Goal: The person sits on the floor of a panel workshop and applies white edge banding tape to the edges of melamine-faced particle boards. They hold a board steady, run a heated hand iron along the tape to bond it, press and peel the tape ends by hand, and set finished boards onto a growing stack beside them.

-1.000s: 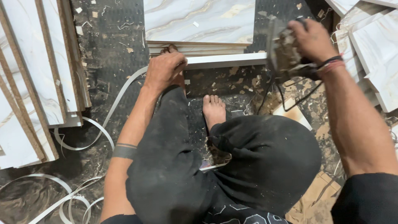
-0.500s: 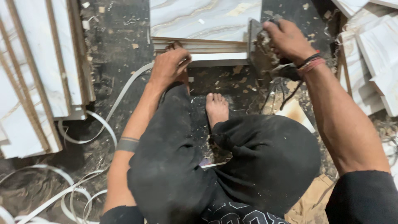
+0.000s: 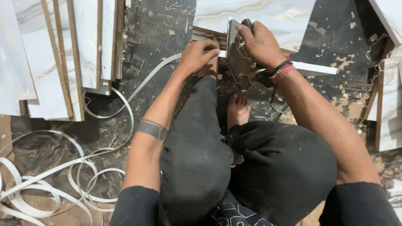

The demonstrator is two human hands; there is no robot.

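I sit on the floor with my knees drawn up. My right hand (image 3: 260,42) grips a small metal power trimmer (image 3: 239,56) pressed against the edge of a narrow white board (image 3: 312,68). My left hand (image 3: 197,54) presses down on the same board's left end, fingers curled over a white edge strip (image 3: 138,90). A stack of marble-patterned panels (image 3: 255,14) lies just behind the board. My bare foot (image 3: 238,111) rests below the tool.
Marble-patterned boards with wooden edges (image 3: 63,54) lie at the left. More panels (image 3: 387,83) stand at the right. Loose coils of white edge strip (image 3: 50,180) spread over the dusty dark floor at the lower left. Chips and sawdust (image 3: 339,62) litter the ground.
My right hand has slid the trimmer leftward along the board's edge, toward my left hand. The view has shifted so the board sits further right.
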